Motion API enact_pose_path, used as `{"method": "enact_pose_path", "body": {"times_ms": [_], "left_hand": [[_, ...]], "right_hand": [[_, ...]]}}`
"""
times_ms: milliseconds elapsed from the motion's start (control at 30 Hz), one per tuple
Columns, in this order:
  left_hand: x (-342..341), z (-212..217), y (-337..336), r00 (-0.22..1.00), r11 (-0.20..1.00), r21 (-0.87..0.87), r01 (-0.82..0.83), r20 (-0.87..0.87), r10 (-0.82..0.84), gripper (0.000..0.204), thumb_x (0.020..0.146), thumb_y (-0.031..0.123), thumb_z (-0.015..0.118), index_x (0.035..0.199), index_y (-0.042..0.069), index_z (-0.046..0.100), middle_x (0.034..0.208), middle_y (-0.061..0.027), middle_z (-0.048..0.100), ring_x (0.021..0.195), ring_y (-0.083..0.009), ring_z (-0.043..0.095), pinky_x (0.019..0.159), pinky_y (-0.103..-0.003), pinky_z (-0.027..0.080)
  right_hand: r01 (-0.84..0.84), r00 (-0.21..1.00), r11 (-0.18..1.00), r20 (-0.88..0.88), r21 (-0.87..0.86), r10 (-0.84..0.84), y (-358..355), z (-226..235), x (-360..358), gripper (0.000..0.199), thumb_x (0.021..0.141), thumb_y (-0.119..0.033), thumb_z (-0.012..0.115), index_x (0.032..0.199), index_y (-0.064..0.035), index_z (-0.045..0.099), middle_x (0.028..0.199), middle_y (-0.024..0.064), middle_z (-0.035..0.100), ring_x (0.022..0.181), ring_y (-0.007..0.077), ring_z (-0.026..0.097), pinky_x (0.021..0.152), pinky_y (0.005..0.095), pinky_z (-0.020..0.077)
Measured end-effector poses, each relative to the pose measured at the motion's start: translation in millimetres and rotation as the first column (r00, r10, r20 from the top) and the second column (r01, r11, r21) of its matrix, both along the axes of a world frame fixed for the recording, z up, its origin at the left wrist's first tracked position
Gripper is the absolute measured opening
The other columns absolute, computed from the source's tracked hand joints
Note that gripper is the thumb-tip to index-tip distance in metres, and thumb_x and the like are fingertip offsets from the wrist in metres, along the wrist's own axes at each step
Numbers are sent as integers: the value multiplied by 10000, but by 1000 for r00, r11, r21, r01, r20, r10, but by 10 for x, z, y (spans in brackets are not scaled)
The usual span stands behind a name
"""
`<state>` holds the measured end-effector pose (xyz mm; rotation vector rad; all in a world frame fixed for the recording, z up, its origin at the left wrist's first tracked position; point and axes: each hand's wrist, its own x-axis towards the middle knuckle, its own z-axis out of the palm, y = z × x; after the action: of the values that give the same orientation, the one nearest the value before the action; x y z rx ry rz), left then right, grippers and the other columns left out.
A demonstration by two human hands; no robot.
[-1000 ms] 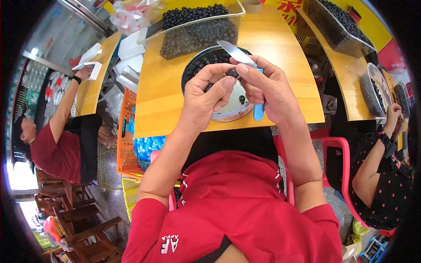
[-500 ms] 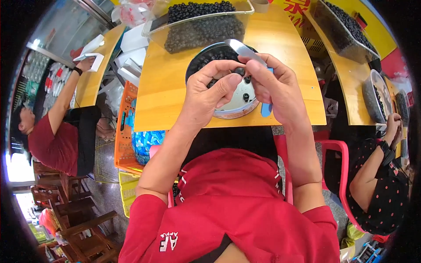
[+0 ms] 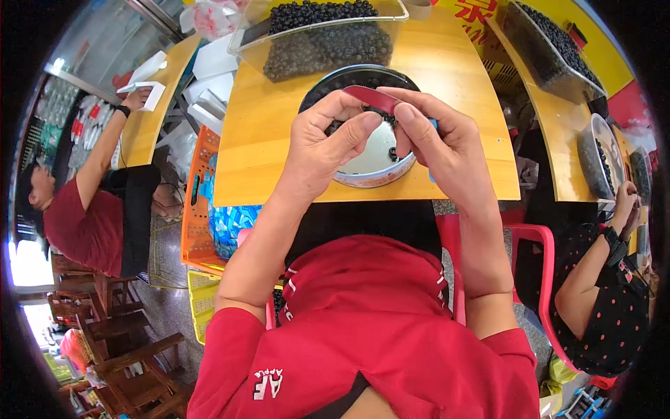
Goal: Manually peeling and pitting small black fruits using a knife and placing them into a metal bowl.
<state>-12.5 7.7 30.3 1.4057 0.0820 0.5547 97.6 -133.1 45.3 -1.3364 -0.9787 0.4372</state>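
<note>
My right hand (image 3: 447,140) is closed around a knife (image 3: 377,100) whose handle is blue. Its flat blade, showing dark red, reaches across to the fingertips of my left hand (image 3: 328,143). My left hand is pinched, thumb against fingers; what sits between them is hidden by the thumb and blade. Both hands hover over a round tin (image 3: 370,180) with a pale bottom. Small black round parts (image 3: 393,153) lie in it, some loose near its front, others partly behind my hands.
A clear tub (image 3: 317,52) heaped with black parts stands at the back of the wooden table (image 3: 258,140). An orange crate (image 3: 199,202) is on the left. People sit at tables on both sides, the right one by another tub (image 3: 597,157). A pink chair (image 3: 548,279) is at right.
The knife blade has turned and dropped between my hands, from silver to dark red. The small black part that showed at my left fingertips is no longer plainly visible.
</note>
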Motion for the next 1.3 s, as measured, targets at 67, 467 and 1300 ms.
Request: {"method": "enact_pose_path", "body": {"times_ms": [67,467,1300], "left_hand": [[3,-3,6,1000,999,33,-25,-18,26,168,909,153,661,1034,43,635,645,53,516,550,-6,411,478,-167,283],[-20,-22,25,1000,1000,-4,9,18,-9,197,901,104,658,1069,7,620,680,30,536,545,-11,415,468,-168,282],[29,-138,21,990,961,-266,75,137,-39,195,908,89,637,1089,19,614,674,3,547,529,-40,424,418,-172,264]], "right_hand": [[-9,1000,1000,-1,-6,9,-6,2,13,293,992,-202,523,1200,-26,633,631,-49,526,538,-2,378,473,171,269],[-45,995,999,-86,-8,44,-7,-13,29,281,993,-217,528,1165,-27,645,630,-43,511,529,0,372,461,174,260],[-5,996,999,-92,46,9,68,-88,23,249,989,-204,541,1122,-23,649,632,-49,488,548,8,381,470,180,274]]}}
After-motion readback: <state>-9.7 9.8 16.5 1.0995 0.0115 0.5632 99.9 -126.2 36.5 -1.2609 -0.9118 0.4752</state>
